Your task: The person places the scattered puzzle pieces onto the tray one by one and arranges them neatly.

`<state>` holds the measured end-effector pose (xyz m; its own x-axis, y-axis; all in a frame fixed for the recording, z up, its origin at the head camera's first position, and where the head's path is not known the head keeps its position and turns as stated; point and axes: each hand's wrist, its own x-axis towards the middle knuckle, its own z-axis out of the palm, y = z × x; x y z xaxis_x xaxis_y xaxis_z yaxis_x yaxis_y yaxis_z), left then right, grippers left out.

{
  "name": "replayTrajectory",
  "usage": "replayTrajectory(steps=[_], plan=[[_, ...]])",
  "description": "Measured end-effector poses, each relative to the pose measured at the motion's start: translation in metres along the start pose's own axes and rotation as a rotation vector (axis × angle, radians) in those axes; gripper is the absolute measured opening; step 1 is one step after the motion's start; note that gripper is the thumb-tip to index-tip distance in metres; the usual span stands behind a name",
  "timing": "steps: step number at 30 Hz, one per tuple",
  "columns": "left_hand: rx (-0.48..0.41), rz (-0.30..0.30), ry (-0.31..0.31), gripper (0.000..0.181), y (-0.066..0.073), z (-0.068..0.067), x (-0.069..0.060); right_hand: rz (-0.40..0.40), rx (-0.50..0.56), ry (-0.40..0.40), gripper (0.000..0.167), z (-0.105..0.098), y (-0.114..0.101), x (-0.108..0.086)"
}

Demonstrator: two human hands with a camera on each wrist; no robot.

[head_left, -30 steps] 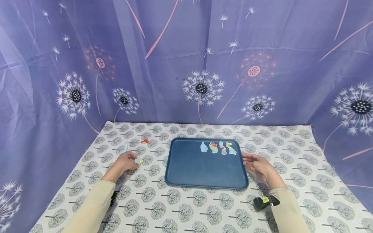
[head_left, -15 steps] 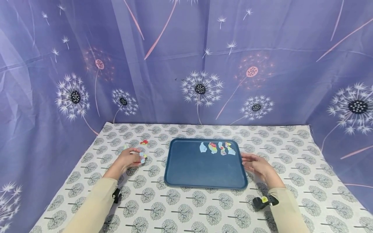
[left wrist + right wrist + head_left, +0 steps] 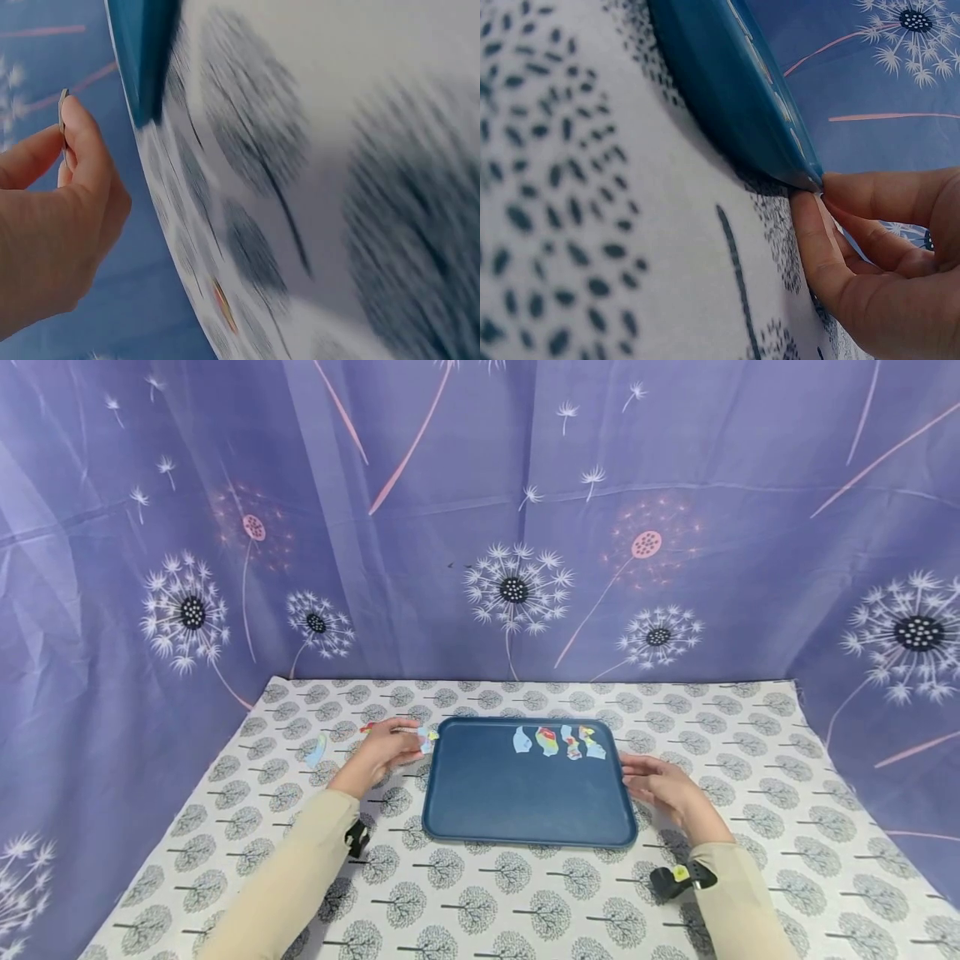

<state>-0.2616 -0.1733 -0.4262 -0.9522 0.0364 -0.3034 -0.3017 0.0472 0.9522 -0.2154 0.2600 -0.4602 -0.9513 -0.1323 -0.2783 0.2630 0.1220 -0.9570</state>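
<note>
- The person's left hand (image 3: pixel 385 745) pinches a small blue-and-yellow piece (image 3: pixel 423 741) between thumb and fingertips, the gap only as wide as the piece is thin.
- That piece is just beside the far left corner of the dark blue tray (image 3: pixel 529 802); I can't tell whether it touches the rim.
- From the left wrist it shows edge-on, a thin sliver; from the head its longer way seems to run away from the person, yellow on the side towards the tray. The fingers cover part of it.
- The tray lies flat, its long axis running left to right, a long side facing the person.
- The right hand (image 3: pixel 663 785) grips the tray's right edge, fingertips and thumb close together there.
- Four flat pieces (image 3: pixel 547 741) sit in a row inside the far rim, in the right half, their long axes running roughly from far to near.
- Left of the tray, a pale blue piece (image 3: pixel 317 750) lies slanted on the tree-print cloth (image 3: pixel 465 893), and a red piece (image 3: pixel 367 727) is partly hidden behind the left hand.
- A purple dandelion curtain (image 3: pixel 420 568) hangs behind.
</note>
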Motion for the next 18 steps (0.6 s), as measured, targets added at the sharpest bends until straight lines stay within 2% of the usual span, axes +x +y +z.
replayTrajectory(steps=[9,14,18], plan=[[-0.016,0.028,-0.048,0.045,0.010,0.050,0.015,0.009,0.000,-0.005,0.058,0.000,0.001,-0.001],[-0.017,0.039,-0.059,0.044,0.013,0.070,0.022,0.006,-0.002,-0.005,0.059,0.000,0.000,-0.001],[-0.044,0.025,-0.050,0.044,0.013,0.081,0.030,0.010,-0.004,-0.001,0.059,0.000,-0.001,0.000]])
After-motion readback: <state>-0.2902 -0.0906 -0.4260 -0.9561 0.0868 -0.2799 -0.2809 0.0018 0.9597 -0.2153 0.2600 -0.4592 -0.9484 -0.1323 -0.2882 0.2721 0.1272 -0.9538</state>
